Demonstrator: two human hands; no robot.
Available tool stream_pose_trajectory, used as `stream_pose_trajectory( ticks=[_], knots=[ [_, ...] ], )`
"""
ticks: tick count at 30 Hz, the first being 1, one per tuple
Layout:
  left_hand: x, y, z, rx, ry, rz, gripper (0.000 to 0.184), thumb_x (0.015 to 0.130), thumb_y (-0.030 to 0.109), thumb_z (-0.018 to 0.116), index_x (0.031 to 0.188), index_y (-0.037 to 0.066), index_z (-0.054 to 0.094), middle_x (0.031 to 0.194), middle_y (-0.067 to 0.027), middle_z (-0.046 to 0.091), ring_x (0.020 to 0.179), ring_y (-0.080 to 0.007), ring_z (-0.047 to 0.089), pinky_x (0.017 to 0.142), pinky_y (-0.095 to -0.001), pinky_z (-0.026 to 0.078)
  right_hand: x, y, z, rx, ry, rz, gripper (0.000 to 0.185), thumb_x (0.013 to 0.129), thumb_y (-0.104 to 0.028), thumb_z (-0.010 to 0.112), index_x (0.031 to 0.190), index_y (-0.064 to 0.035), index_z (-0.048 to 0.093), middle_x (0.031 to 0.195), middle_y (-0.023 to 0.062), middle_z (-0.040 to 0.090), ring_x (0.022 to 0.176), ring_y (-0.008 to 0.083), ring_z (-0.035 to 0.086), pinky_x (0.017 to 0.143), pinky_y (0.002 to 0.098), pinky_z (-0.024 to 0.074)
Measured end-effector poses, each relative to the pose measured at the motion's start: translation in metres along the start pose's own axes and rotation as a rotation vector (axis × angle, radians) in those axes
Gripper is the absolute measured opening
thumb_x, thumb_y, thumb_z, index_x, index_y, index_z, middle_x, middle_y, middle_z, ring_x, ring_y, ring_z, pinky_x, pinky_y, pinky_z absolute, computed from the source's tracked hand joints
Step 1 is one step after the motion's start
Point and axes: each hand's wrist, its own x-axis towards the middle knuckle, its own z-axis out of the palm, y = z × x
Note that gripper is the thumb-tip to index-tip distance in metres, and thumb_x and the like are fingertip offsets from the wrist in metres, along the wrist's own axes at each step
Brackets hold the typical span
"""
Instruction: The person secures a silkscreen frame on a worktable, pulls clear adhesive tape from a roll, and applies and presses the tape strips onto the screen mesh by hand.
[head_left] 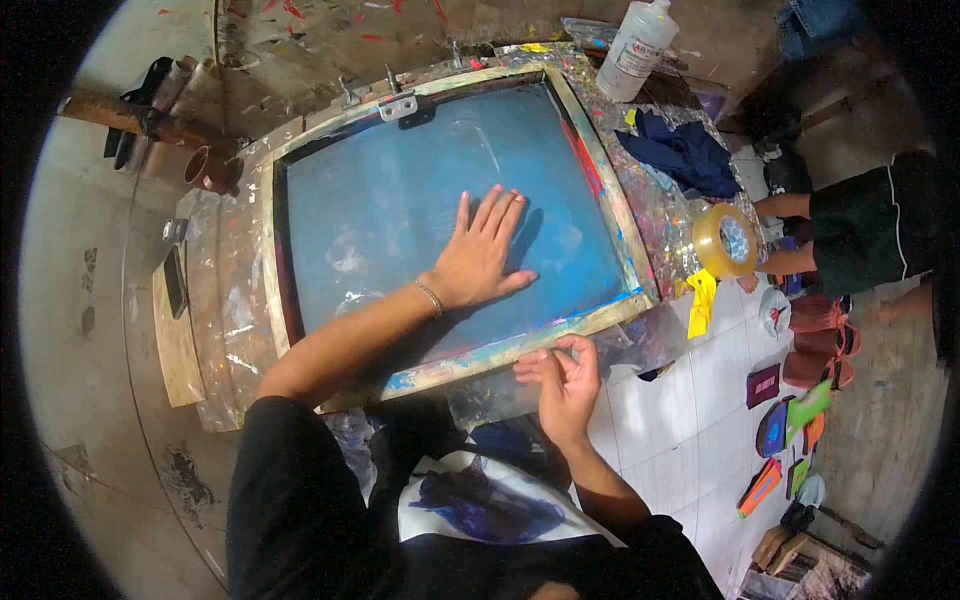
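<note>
Black shirt just below me, I see the blue screen ahead, longer side to side, my left hand spread flat on it, my right hand half curled by its near edge, grip unclear.

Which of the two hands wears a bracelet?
The left hand, spread over the blue screen, wears the bracelet; the right hand, fingers loosely curled near the frame, has none.
</note>
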Motion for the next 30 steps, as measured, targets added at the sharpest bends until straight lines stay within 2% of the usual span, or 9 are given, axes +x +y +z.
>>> stream_pose_trajectory(
  ticks=[3,5,7,14,19,25,27,28,30],
  knots=[
    [0.002,-0.006,-0.006,-0.075,0.028,-0.029,0.104,0.084,0.06,0.062,0.15,-0.008,0.018,0.154,-0.0269,0.026,0.147,-0.0412,0.018,0.118,-0.0609,0.007,0.001,0.0,-0.002,0.003,0.0,0.003,0.02,0.099,-0.005,0.053,0.112,0.0007,0.039,0.088,0.0207,0.069,0.074,0.0246,0.071,0.065,0.0335,0.0601],
    [0.008,-0.028,-0.001,-0.023,0.11,-0.117,0.101,0.087,0.058,0.06,0.15,-0.008,0.017,0.154,-0.0269,0.026,0.147,-0.0414,0.017,0.118,-0.0608,0.006,0.002,-0.004,-0.002,-0.001,0.0,0.02,0.018,0.099,-0.005,0.053,0.11,0.0012,0.04,0.088,0.0204,0.069,0.075,0.0243,0.071,0.065,0.0331,0.0602],
    [0.006,-0.035,-0.002,0.031,0.082,-0.144,0.101,0.087,0.057,0.061,0.15,-0.008,0.017,0.154,-0.0267,0.025,0.148,-0.0411,0.016,0.117,-0.0625,0.007,0.002,-0.006,-0.003,-0.002,-0.003,0.025,0.016,0.099,-0.004,0.053,0.108,0.0016,0.042,0.088,0.02,0.069,0.076,0.024,0.071,0.065,0.0328,0.0602],
    [-0.023,0.016,-0.004,0.007,-0.063,0.053,0.102,0.086,0.057,0.061,0.151,-0.007,0.017,0.156,-0.0236,0.025,0.148,-0.04,0.016,0.116,-0.0647,0.007,0.004,-0.003,0.0,0.002,0.004,0.037,0.01,0.095,0.004,0.052,0.105,0.0033,0.048,0.09,0.0183,0.069,0.076,0.0214,0.071,0.065,0.0306,0.0601],
    [-0.013,-0.001,-0.008,-0.055,-0.023,-0.053,0.098,0.087,0.052,0.062,0.15,-0.007,0.017,0.155,-0.0242,0.026,0.148,-0.0398,0.017,0.117,-0.063,0.007,0.005,-0.003,-0.003,-0.011,-0.018,0.039,0.011,0.095,0.004,0.053,0.105,0.0039,0.049,0.091,0.018,0.069,0.077,0.0212,0.071,0.066,0.0303,0.0601],
    [-0.025,0.02,0.0,-0.023,-0.041,0.05,0.096,0.088,0.05,0.063,0.15,-0.008,0.018,0.154,-0.0244,0.028,0.147,-0.04,0.019,0.116,-0.0654,0.01,0.009,-0.025,-0.005,0.019,-0.101,0.144,0.015,0.095,0.001,0.055,0.109,0.0037,0.05,0.102,0.0195,0.068,0.091,0.0237,0.071,0.073,0.0329,0.0612],
    [-0.027,0.024,0.0,-0.015,-0.047,0.053,0.097,0.088,0.052,0.062,0.15,-0.008,0.018,0.154,-0.0239,0.028,0.147,-0.0404,0.018,0.115,-0.0669,0.01,0.011,-0.042,-0.004,0.178,-0.185,0.301,0.018,0.096,-0.004,0.057,0.111,0.003,0.051,0.111,0.0208,0.067,0.103,0.0254,0.068,0.078,0.0338,0.0611],
    [-0.027,0.026,-0.003,-0.025,-0.063,0.04,0.098,0.087,0.053,0.062,0.15,-0.009,0.018,0.154,-0.0238,0.028,0.147,-0.0407,0.018,0.115,-0.0671,0.01,0.007,-0.048,-0.004,0.175,-0.182,0.303,0.018,0.096,-0.004,0.057,0.111,0.003,0.051,0.111,0.0208,0.067,0.103,0.0254,0.068,0.078,0.0338,0.0611],
    [-0.029,0.029,-0.004,-0.036,-0.071,0.024,0.1,0.087,0.054,0.062,0.15,-0.009,0.017,0.154,-0.0237,0.028,0.147,-0.0409,0.017,0.115,-0.0673,0.01,-0.001,-0.058,-0.004,0.22,-0.326,0.339,0.021,0.097,-0.007,0.059,0.114,0.0025,0.052,0.117,0.0217,0.065,0.109,0.026,0.066,0.081,0.0347,0.0605]
  ],
)
